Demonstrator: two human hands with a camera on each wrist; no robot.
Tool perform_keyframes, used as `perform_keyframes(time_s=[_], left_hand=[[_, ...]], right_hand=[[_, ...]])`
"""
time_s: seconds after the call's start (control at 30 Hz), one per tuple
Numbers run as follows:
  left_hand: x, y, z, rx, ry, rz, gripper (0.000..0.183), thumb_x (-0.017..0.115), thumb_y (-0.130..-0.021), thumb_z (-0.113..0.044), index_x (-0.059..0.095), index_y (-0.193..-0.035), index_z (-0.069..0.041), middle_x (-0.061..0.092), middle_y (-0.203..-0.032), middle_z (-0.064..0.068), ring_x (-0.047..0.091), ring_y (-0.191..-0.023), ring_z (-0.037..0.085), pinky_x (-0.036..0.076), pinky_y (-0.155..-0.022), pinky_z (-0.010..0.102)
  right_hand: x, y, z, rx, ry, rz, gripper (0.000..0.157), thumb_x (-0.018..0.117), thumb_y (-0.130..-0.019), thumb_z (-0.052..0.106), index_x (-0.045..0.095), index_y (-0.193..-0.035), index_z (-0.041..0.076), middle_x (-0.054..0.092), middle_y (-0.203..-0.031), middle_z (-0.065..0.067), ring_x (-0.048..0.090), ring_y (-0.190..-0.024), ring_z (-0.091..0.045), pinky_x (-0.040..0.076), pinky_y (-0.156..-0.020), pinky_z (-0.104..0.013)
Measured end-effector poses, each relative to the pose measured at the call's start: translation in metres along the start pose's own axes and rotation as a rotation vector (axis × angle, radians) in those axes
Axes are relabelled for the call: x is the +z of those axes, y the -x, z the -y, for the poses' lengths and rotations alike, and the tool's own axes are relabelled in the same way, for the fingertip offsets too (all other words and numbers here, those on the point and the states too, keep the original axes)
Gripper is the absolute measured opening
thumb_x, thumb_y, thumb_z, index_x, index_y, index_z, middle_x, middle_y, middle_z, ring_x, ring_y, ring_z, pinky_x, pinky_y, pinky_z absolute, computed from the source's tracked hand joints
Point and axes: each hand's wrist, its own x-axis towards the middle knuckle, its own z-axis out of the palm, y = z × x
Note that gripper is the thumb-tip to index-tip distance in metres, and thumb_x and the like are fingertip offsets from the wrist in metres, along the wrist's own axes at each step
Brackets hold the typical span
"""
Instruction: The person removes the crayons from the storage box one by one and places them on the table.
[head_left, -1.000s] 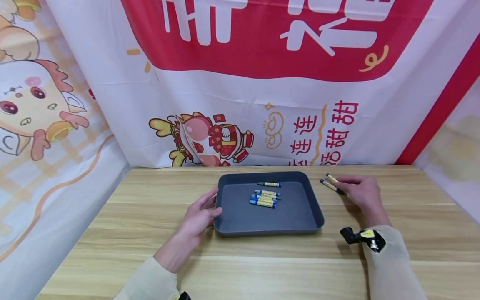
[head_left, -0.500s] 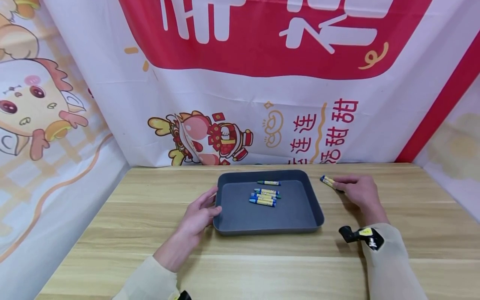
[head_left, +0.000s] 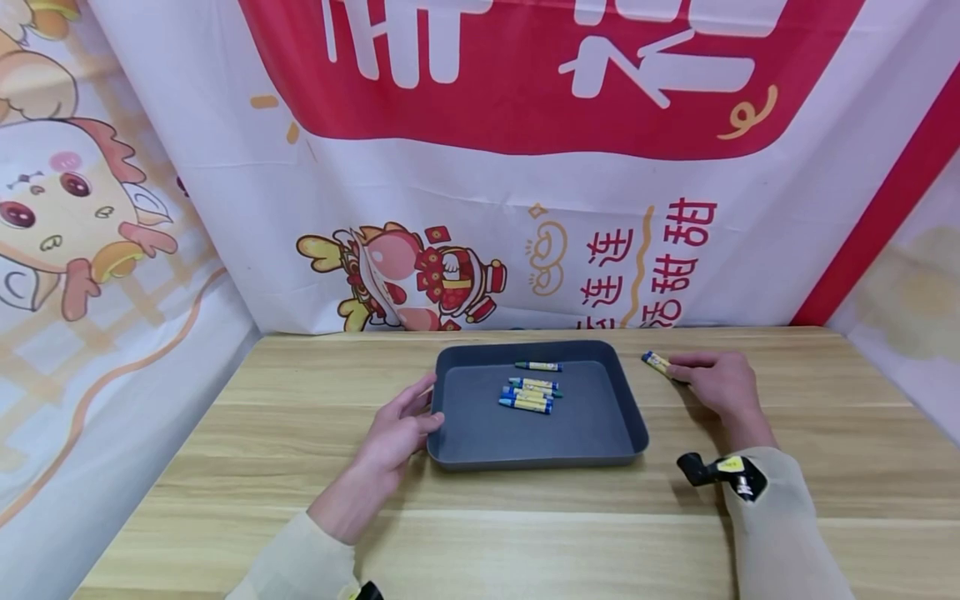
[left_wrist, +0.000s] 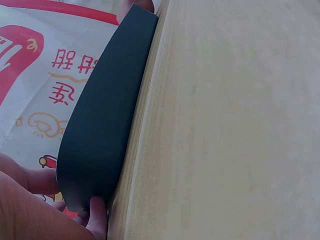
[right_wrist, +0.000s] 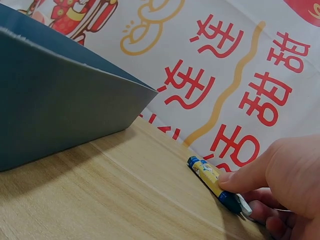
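In the head view my left hand (head_left: 397, 433) grips the left end of a dark grey rectangular tray (head_left: 480, 437), thumb over the rim. The left wrist view shows fingers at the corner of the tray (left_wrist: 102, 120). Inside the tray lie several crayons (head_left: 527, 406) with yellow and blue wrappers, most of them bunched side by side. Right of the tray, my right hand (head_left: 717, 385) pinches two crayons (right_wrist: 206, 175) lying side by side on the table, one with a dark blue end, one with a whitish tip. The thumb presses on top; the other fingers are partly hidden behind the crayons.
The tray stands on a light wood-grain table (head_left: 300, 467), near its back edge. A printed cloth (head_left: 555, 183) hangs directly behind, and another patterned cloth (head_left: 67, 225) hangs at the left. A black camera mount (head_left: 723, 473) sits on the right wrist.
The two crayons, apart at one second ago, now lie together under my right fingers. The left hand and the tray have stayed in place.
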Motion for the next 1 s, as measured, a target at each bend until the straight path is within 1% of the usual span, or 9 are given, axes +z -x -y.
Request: perform_keyframes(time_s=[0.07,0.27,0.5,0.63,0.73,0.87,0.97,1.0], left_hand=[[0.0,0.0,0.0,-0.002,-0.004,-0.001,0.066,0.059,-0.103,-0.001,0.044,-0.163,-0.024,0.036,-0.172,0.016,0.042,-0.155,0.038,0.04,-0.122,0.058],[0.0,0.0,0.0,-0.009,-0.009,-0.004,0.066,0.059,-0.103,-0.002,0.044,-0.163,-0.025,0.037,-0.172,0.015,0.042,-0.155,0.038,0.039,-0.123,0.059],[-0.001,0.0,0.001,-0.003,-0.005,-0.002,0.066,0.059,-0.103,-0.001,0.044,-0.163,-0.024,0.037,-0.172,0.016,0.043,-0.154,0.038,0.04,-0.123,0.058],[-0.001,0.0,0.001,-0.004,-0.004,-0.002,0.066,0.058,-0.103,-0.002,0.044,-0.163,-0.025,0.037,-0.172,0.016,0.043,-0.154,0.038,0.04,-0.123,0.058],[-0.001,-0.001,0.001,-0.006,-0.008,-0.006,0.065,0.058,-0.103,-0.002,0.044,-0.163,-0.025,0.037,-0.172,0.015,0.042,-0.155,0.037,0.04,-0.123,0.058],[-0.001,-0.001,0.002,0.003,-0.004,-0.004,0.066,0.059,-0.103,-0.001,0.045,-0.163,-0.024,0.037,-0.172,0.016,0.043,-0.154,0.037,0.042,-0.121,0.057],[-0.001,-0.001,0.002,0.005,-0.002,-0.001,0.066,0.059,-0.103,-0.001,0.044,-0.163,-0.024,0.037,-0.171,0.016,0.044,-0.154,0.038,0.042,-0.12,0.056],[-0.001,-0.001,0.002,0.003,-0.002,-0.001,0.066,0.059,-0.103,-0.001,0.044,-0.163,-0.024,0.037,-0.172,0.016,0.043,-0.154,0.037,0.042,-0.12,0.056]], right_hand=[[0.0,0.0,-0.001,-0.011,0.002,-0.009,0.041,0.071,-0.102,0.031,0.071,-0.137,0.01,0.06,-0.151,-0.025,0.05,-0.135,-0.043,0.043,-0.097,-0.048],[0.001,0.0,-0.003,-0.046,0.016,-0.037,0.039,0.072,-0.1,0.03,0.073,-0.134,0.009,0.063,-0.147,-0.024,0.051,-0.139,-0.045,0.043,-0.105,-0.055],[0.0,0.001,-0.001,-0.013,0.006,-0.01,0.04,0.071,-0.101,0.032,0.073,-0.136,0.011,0.063,-0.149,-0.023,0.049,-0.139,-0.044,0.044,-0.102,-0.053],[-0.001,0.001,0.002,-0.005,-0.011,-0.001,0.043,0.069,-0.102,0.036,0.071,-0.138,0.012,0.062,-0.151,-0.022,0.048,-0.142,-0.043,0.044,-0.105,-0.054],[-0.004,0.003,0.008,0.002,-0.054,0.011,0.046,0.067,-0.103,0.04,0.069,-0.141,0.014,0.062,-0.152,-0.019,0.05,-0.142,-0.041,0.047,-0.105,-0.05],[-0.008,0.009,0.022,-0.033,-0.091,0.013,0.047,0.067,-0.103,0.043,0.069,-0.142,0.016,0.064,-0.151,-0.016,0.054,-0.141,-0.038,0.049,-0.104,-0.046],[-0.01,0.014,0.036,-0.063,-0.1,0.003,0.049,0.069,-0.102,0.045,0.07,-0.141,0.015,0.064,-0.151,-0.014,0.054,-0.142,-0.036,0.048,-0.103,-0.044],[-0.01,0.016,0.04,-0.062,-0.104,0.004,0.05,0.069,-0.102,0.046,0.07,-0.141,0.016,0.063,-0.152,-0.014,0.053,-0.142,-0.035,0.047,-0.101,-0.041]])
